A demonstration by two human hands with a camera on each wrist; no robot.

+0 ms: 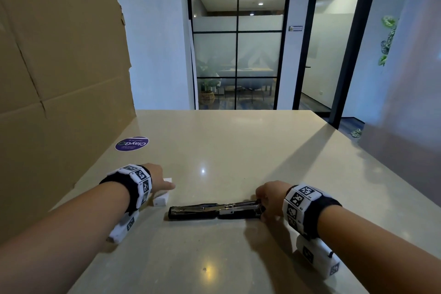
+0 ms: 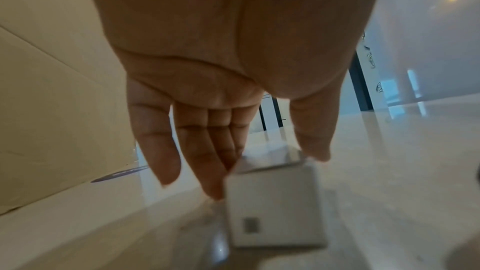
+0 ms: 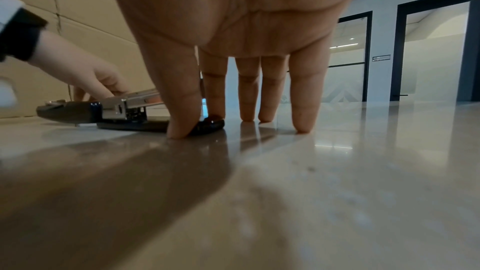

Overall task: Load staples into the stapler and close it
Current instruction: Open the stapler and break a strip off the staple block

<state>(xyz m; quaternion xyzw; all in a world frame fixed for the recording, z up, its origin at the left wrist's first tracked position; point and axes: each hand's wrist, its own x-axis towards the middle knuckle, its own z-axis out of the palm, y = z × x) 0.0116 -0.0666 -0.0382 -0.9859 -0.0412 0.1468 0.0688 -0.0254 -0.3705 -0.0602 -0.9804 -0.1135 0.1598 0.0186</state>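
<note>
My right hand [image 1: 269, 196] rests straight fingers [image 3: 301, 98] on the bench [image 1: 238, 145], grip wide, thumb and forefinger touching the right end of the stapler [image 1: 214, 210], which lies opened flat nearest me. My left hand [image 1: 160, 179], grip wide, reaches over the white staple box [image 2: 275, 202]; its label is unreadable. Beyond lies a purple sticker [image 1: 132, 143] reading "ClayGo". A cardboard sheet [image 1: 59, 67] stands left.

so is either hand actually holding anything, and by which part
The right hand steadies the opened stapler at its right end, thumb and forefinger either side. The left hand reaches over the white staple box, nothing lifted.
</note>
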